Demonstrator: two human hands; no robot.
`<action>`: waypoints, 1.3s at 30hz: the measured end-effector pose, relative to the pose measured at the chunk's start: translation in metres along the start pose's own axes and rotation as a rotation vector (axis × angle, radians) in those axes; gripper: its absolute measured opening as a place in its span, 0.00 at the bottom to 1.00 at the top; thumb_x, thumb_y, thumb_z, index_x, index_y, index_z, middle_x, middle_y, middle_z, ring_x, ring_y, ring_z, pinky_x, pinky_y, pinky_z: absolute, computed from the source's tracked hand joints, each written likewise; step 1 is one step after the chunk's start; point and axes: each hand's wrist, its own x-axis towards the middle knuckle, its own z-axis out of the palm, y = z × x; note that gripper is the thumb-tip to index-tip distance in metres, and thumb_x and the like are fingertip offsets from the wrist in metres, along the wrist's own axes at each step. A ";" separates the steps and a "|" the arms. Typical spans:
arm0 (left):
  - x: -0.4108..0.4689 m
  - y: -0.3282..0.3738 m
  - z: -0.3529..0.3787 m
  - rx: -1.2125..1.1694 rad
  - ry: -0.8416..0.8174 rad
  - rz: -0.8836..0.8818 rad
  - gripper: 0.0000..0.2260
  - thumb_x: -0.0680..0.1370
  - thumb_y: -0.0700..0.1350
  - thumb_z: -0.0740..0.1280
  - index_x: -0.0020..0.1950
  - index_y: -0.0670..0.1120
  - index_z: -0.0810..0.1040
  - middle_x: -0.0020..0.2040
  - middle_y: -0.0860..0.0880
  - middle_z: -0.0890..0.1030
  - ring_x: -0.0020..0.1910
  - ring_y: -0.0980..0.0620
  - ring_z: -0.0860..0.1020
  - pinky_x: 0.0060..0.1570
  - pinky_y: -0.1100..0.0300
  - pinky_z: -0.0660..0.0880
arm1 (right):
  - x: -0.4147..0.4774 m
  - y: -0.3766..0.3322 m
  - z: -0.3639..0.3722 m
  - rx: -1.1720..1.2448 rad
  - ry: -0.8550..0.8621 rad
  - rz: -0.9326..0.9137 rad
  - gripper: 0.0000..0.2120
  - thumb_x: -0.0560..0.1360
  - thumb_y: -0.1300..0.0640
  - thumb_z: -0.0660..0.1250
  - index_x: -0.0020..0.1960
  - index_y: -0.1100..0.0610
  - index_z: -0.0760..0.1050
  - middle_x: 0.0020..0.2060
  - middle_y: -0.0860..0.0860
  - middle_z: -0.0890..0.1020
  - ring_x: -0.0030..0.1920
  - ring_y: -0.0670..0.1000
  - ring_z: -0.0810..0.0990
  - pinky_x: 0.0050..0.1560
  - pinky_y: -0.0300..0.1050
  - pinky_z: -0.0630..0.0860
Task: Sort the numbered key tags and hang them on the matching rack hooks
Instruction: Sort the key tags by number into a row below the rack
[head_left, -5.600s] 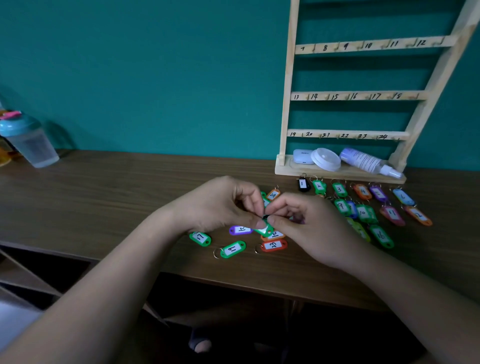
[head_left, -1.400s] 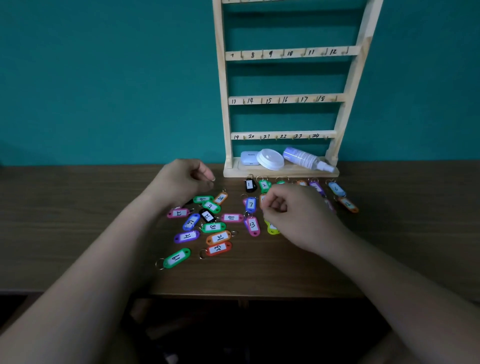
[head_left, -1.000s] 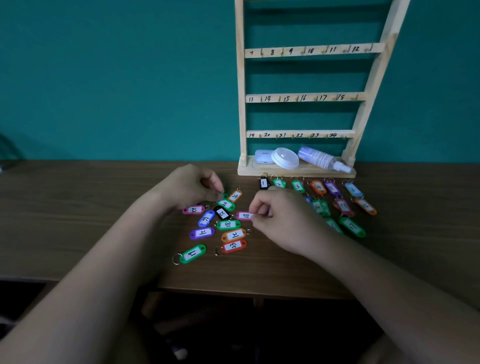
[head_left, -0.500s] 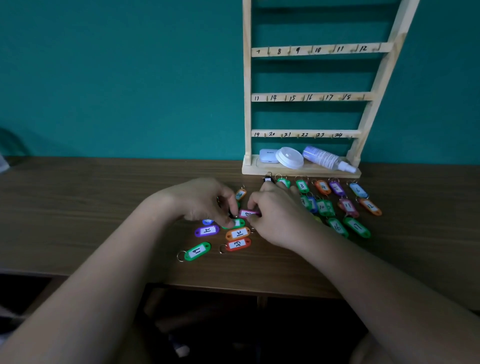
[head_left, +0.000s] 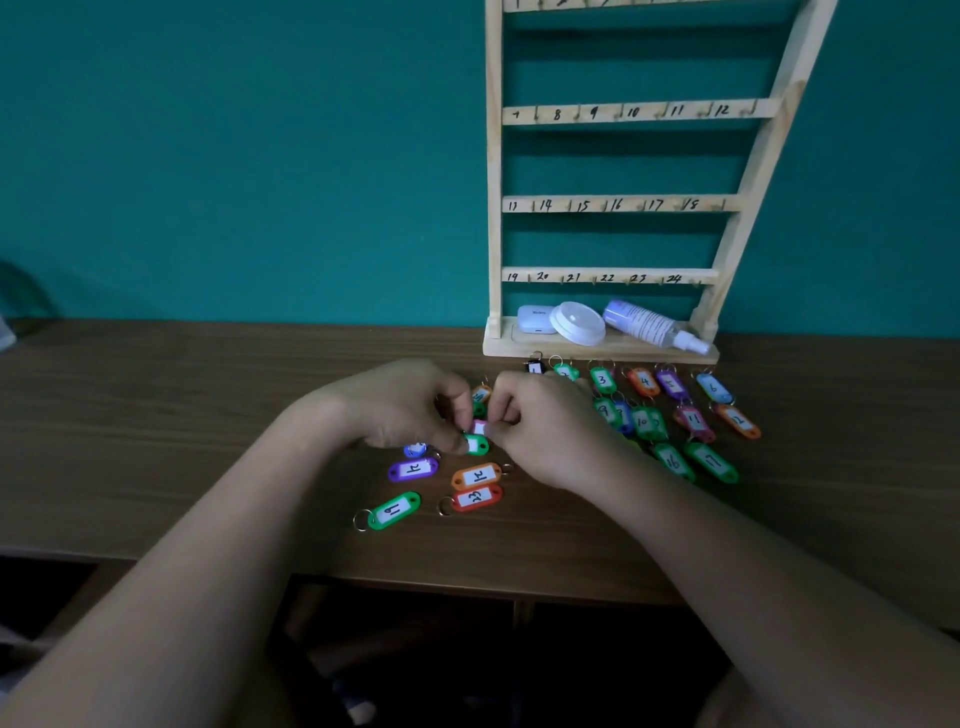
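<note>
Two bare forearms enter from the lower edge, each tapering toward the wrist. No sleeve, watch, ring or bracelet covers any part behind the fingers; cuffs, if present, lie beyond the frame. The left hand shows rounded knuckles and short, unpainted nails at the fingertips. The right hand shows a smooth back, its nails hidden beneath the fingers.

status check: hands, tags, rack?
Left hand and right hand both pinching a pink tag over the table. Rack hooks bare, nothing hung. Sorted tags laid out right; nothing blocking.
</note>
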 end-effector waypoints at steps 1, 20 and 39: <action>-0.002 0.000 -0.003 -0.031 0.037 0.012 0.07 0.74 0.48 0.80 0.46 0.54 0.83 0.40 0.59 0.83 0.40 0.62 0.79 0.44 0.60 0.75 | 0.000 0.002 -0.001 0.052 0.012 0.000 0.05 0.78 0.51 0.75 0.45 0.46 0.79 0.40 0.41 0.82 0.50 0.48 0.82 0.63 0.55 0.74; -0.001 0.036 -0.004 -0.460 0.212 0.174 0.06 0.73 0.46 0.81 0.47 0.49 0.87 0.42 0.46 0.86 0.39 0.55 0.80 0.44 0.59 0.75 | -0.017 0.035 -0.042 0.681 0.039 0.108 0.00 0.79 0.58 0.76 0.50 0.55 0.85 0.38 0.50 0.87 0.35 0.50 0.85 0.33 0.45 0.77; 0.026 0.075 0.024 -0.609 0.279 0.294 0.12 0.72 0.39 0.82 0.48 0.39 0.81 0.43 0.39 0.85 0.40 0.49 0.80 0.45 0.52 0.77 | -0.044 0.067 -0.067 0.893 0.028 0.149 0.05 0.79 0.63 0.75 0.55 0.61 0.84 0.42 0.58 0.88 0.41 0.54 0.88 0.42 0.43 0.83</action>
